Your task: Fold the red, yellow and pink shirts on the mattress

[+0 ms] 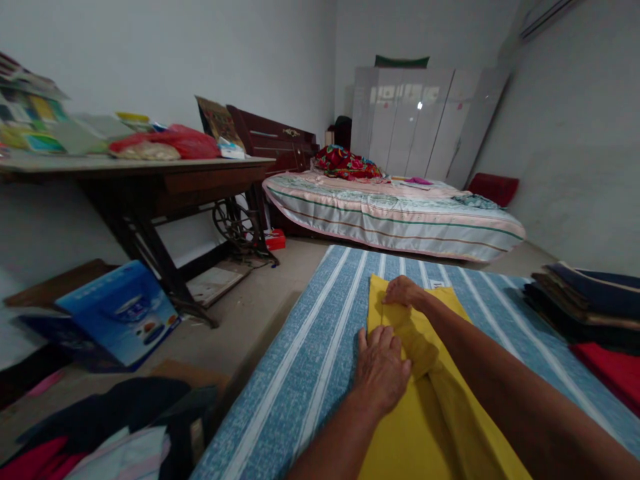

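Observation:
A yellow garment (400, 433) lies lengthwise on a blue surface with white stripes (305, 360); its exact kind is not plain to see. My left hand (383, 367) rests on its left edge, palm down, with the thumb held apart from the fingers. Farther up, my right hand (403, 293) reaches across and pinches the cloth close to the far end. Between my hands and forearm the fabric bunches into a raised fold. A small white label (437, 285) shows beside the garment's far edge.
Folded dark clothes (585, 300) are stacked at the right, near a red cloth (610, 373). More clothes (115, 427) lie low at the left. A treadle sewing table (175, 177) and blue box (120, 317) stand left; a bed (390, 213) lies beyond.

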Motion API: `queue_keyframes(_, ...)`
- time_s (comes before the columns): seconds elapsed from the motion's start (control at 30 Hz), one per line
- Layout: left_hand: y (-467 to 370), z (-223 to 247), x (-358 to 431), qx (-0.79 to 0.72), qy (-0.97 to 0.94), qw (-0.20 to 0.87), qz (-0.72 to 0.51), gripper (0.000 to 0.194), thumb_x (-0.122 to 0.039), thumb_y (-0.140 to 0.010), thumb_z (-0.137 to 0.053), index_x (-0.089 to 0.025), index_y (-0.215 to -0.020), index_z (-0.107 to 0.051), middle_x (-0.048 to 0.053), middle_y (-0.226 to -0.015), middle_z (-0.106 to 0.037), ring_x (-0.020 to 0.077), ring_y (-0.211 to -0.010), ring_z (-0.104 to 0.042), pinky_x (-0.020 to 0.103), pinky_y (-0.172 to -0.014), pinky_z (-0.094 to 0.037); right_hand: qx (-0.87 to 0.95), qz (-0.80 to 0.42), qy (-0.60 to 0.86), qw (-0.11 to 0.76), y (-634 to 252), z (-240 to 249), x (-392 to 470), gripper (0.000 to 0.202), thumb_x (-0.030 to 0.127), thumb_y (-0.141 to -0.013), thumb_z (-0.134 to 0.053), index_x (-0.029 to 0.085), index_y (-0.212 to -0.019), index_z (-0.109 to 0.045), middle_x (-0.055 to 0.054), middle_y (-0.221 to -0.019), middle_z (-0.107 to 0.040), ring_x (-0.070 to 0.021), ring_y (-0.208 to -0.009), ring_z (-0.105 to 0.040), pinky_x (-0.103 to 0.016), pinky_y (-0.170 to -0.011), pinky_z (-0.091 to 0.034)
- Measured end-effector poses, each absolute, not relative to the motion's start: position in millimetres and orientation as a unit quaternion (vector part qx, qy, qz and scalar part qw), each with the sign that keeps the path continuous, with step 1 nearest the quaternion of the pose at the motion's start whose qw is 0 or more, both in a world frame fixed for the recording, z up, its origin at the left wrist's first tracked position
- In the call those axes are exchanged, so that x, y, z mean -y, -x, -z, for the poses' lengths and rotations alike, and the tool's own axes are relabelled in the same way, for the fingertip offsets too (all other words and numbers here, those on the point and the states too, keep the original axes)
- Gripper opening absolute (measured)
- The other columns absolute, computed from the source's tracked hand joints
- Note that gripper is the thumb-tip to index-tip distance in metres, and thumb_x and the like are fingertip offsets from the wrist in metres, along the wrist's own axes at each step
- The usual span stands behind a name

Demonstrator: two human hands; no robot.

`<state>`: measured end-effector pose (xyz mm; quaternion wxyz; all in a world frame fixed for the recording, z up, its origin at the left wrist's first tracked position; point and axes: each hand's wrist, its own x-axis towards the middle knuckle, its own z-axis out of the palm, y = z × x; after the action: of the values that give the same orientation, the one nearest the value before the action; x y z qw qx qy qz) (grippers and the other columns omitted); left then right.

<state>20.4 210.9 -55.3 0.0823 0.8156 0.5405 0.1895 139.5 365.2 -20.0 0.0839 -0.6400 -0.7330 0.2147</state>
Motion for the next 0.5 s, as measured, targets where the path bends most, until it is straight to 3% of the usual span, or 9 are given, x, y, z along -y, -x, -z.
queue_keyframes(0.13, -20.0, 56.9, -212.0, -0.541, -0.814, 0.074, -0.199, 0.032, -0.037, -0.088, -0.046, -0.019, -0.112, -0.058, 0.007, -0.133, -0.053, 0.0235, -0.127, -0.039, 0.055, -0.110, -0.021, 0.717, -0.185, 0.664, 0.103, -146.1, 19.2, -365.6, 0.014, 0.027, -0.079, -0.068, 0.014, -0.083, -0.065, -0.005, -0.086, -0.067, -0.0183, -0.083, -0.063, -0.030, -0.072, -0.050)
queue_keyframes(0.27, -19.8, 58.0, -213.0, -0.539, -0.816, 0.067, -0.195, 0.033, -0.037, -0.088, -0.046, -0.019, -0.113, -0.058, 0.007, -0.134, -0.051, 0.0244, -0.128, -0.038, 0.055, -0.109, -0.022, 0.697, -0.141, 0.679, 0.183, -147.7, 15.5, -354.5, 0.010, 0.021, -0.079, -0.061, 0.016, -0.084, -0.068, -0.011, -0.094, -0.069, -0.0247, -0.097, -0.062, -0.029, -0.075, -0.046)
queue_keyframes(0.4, -20.3, 54.1, -213.4, -0.538, -0.820, 0.073, -0.183, 0.030, -0.034, -0.088, -0.046, -0.019, -0.109, -0.060, 0.008, -0.127, -0.056, 0.0251, -0.124, -0.042, 0.055, -0.109, -0.023, 0.697, -0.213, 0.648, 0.221, -137.5, 24.9, -339.9, 0.016, 0.033, -0.080, -0.060, 0.019, -0.082, -0.069, -0.004, -0.071, -0.070, -0.0156, -0.066, -0.065, -0.021, -0.057, -0.046)
queue_keyframes(0.5, -20.4, 50.1, -213.4, -0.542, -0.819, 0.074, -0.174, 0.032, -0.034, -0.088, -0.046, -0.018, -0.112, -0.059, 0.008, -0.129, -0.055, 0.0256, -0.126, -0.041, 0.055, -0.109, -0.022, 0.668, -0.267, 0.653, 0.237, -135.5, 35.6, -342.4, 0.015, 0.028, -0.079, -0.060, 0.016, -0.074, -0.067, -0.001, -0.053, -0.064, -0.0110, -0.043, -0.056, -0.018, -0.044, -0.041)
